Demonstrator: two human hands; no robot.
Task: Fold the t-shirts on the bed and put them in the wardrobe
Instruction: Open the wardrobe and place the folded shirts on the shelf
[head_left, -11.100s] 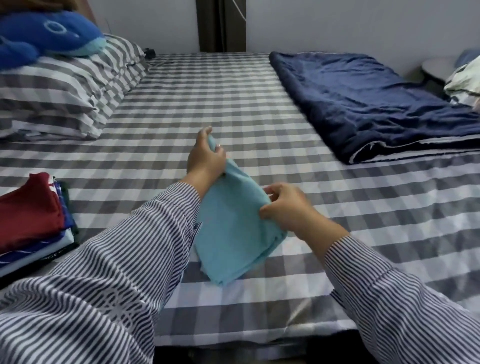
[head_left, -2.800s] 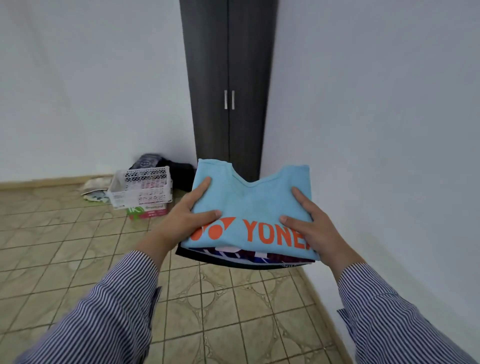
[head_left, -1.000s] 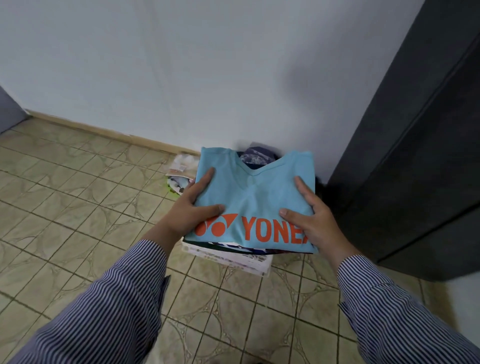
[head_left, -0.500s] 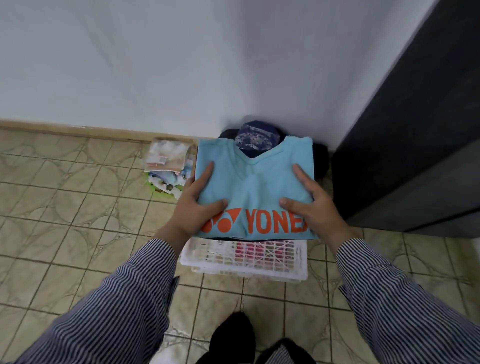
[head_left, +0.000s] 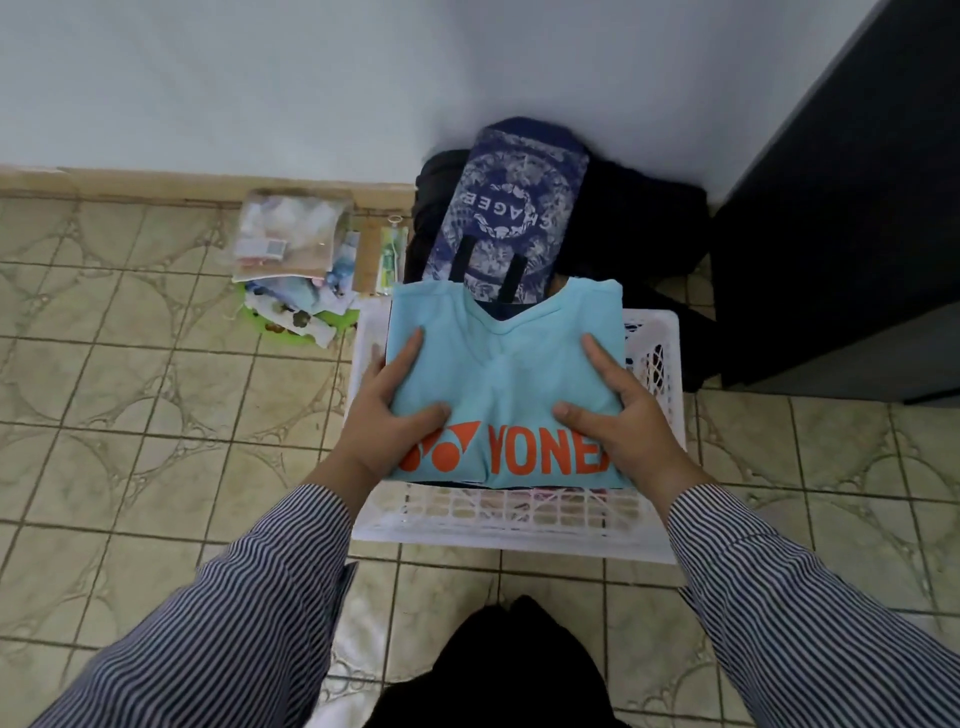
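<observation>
Over the white basket, both hands, left and right, clasping folded t-shirts.

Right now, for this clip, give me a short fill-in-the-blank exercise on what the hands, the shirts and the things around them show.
1. The top t-shirt of the folded stack is light ____ with orange lettering.
2. Both hands, the left hand and the right hand, hold the stack directly above a white plastic ____.
3. The dark wardrobe stands on the ____ side of the view.
4. A patterned navy backpack leans against the ____.

Missing words: blue; basket; right; wall
</observation>
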